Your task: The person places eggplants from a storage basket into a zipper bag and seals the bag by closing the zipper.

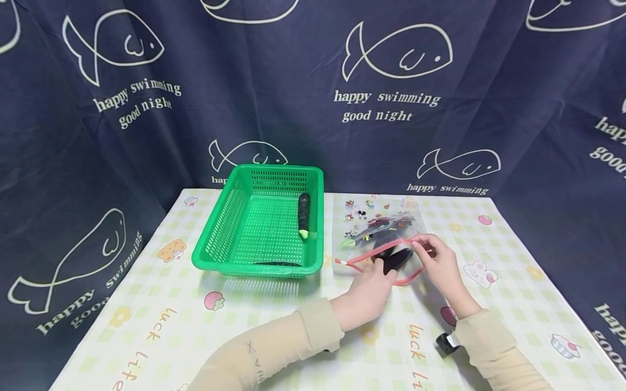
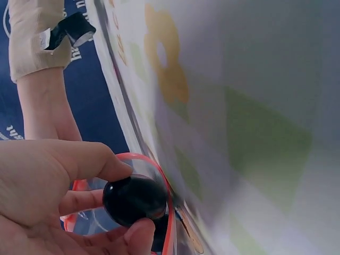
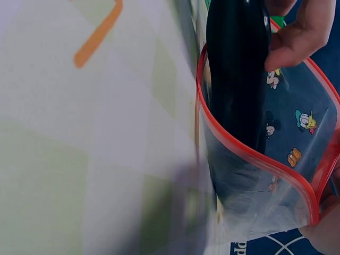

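Observation:
My left hand (image 1: 368, 293) grips a glossy dark eggplant (image 1: 397, 260) by its end, with thumb and fingers around it in the left wrist view. The eggplant's other end lies inside a clear zip bag (image 3: 249, 207) with a red edge and small cartoon prints. My right hand (image 1: 439, 264) pinches the right corner of the bag's mouth, which gapes around the eggplant. Deeper in the bag lies another dark eggplant (image 1: 381, 234), partly covered by the prints, with a pale green stem end (image 1: 348, 243) at the left.
Left of the bag stands a green plastic basket (image 1: 319, 250). One dark eggplant (image 1: 304, 213) leans along its right side, and another dark piece (image 1: 277, 264) shows behind the front rim. A patterned cloth (image 1: 274, 304) covers the table; a dark blue curtain (image 1: 274, 81) hangs behind.

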A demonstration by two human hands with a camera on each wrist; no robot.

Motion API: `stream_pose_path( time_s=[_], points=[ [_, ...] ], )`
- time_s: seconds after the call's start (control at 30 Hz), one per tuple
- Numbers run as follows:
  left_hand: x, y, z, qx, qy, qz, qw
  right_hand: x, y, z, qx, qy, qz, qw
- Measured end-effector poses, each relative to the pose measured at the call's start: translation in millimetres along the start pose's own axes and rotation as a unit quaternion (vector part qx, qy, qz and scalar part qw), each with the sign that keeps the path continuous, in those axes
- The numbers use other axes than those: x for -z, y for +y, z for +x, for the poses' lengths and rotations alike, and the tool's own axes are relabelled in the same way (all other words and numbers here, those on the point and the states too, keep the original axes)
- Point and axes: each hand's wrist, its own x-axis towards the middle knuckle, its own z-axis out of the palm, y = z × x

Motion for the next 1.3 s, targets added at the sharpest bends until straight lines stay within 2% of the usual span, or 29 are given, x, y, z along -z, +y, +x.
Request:
stream_pose_path(
  time_s=[0.2, 0.33, 0.47, 0.7, 0.87, 1.07, 1.3],
  points=[
    [-1.5, 5.4, 3.0, -0.006, 0.005, 0.042, 0.9991, -2.7, 23.9, 1.8, -0.004, -0.001, 0.001, 1.000],
    [-4.5, 7.4, 4.2, -0.006, 0.011, 0.057, 0.9983, -2.8, 26.1, 2.2, -0.013, -0.001, 0.005, 1.000],
    [-6.7, 8.0, 5.1, -0.017, 0.032, 0.065, 0.9972, -2.1, 25.7, 2.8, -0.019, -0.003, 0.008, 1.000],
    [-9.3, 10.2, 5.8, -0.039, 0.056, 0.098, 0.9929, -1.6, 25.4, 3.1, -0.009, -0.005, -0.001, 1.000],
    [-9.6, 12.1, 7.4, -0.037, 0.054, 0.100, 0.9928, -1.8, 24.1, 4.1, -0.017, -0.004, 0.004, 1.000],
    [-6.3, 15.6, 9.8, -0.024, 0.035, 0.083, 0.9957, -1.1, 21.9, 4.3, -0.020, -0.002, 0.010, 1.000],
    [-7.8, 17.7, 15.3, -0.012, 0.041, 0.071, 0.9966, -2.0, 21.8, 4.9, -0.018, -0.005, 0.018, 1.000]
  ],
)
